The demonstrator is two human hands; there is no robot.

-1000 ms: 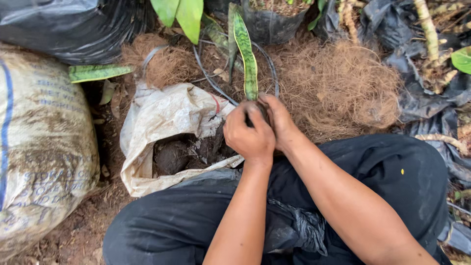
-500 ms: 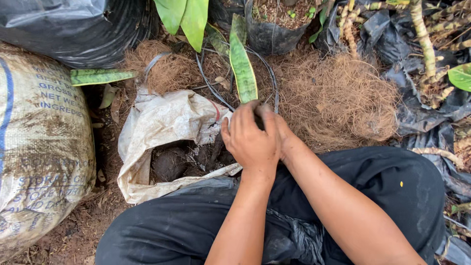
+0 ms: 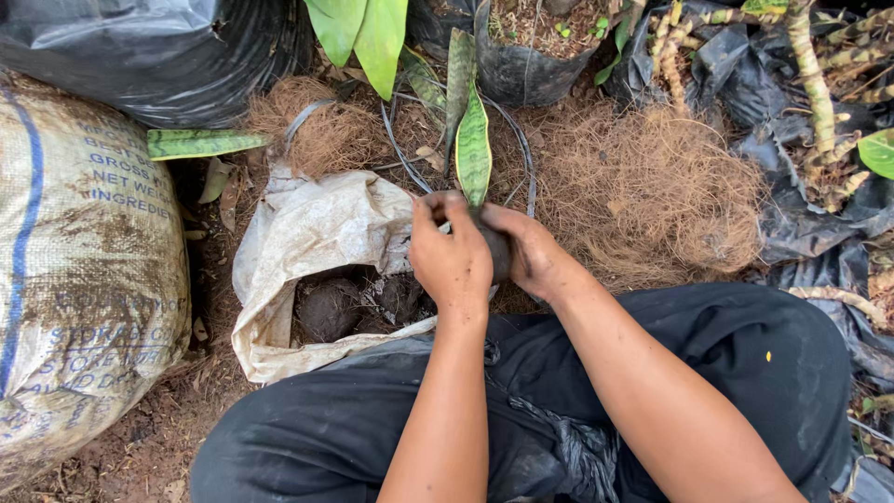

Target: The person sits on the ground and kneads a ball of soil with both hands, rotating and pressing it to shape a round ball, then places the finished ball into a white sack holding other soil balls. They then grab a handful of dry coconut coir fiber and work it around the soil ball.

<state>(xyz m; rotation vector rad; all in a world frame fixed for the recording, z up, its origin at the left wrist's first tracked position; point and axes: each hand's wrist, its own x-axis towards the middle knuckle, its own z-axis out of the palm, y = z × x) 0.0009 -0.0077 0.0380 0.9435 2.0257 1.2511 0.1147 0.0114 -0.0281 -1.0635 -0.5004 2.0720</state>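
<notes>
Bare soil and brown fibre lie beyond the hands. Since a moment ago, the leaf cutting has been drawn nearer; left hand and right hand are clamped together around its dark base, the open sack left of them.

Both hands meet over the lap, cupped around a small dark pot from which a mottled green leaf stands up. The left hand wraps the pot's near side with fingers curled over its rim; the right hand closes on its far side, touching the left. Just beside the left hand lies an open whitish sack with dark soil inside. A mound of brown coconut fibre spreads beyond the right hand. A large printed woven bag sits well apart at the left, with black plastic bags above it.
</notes>
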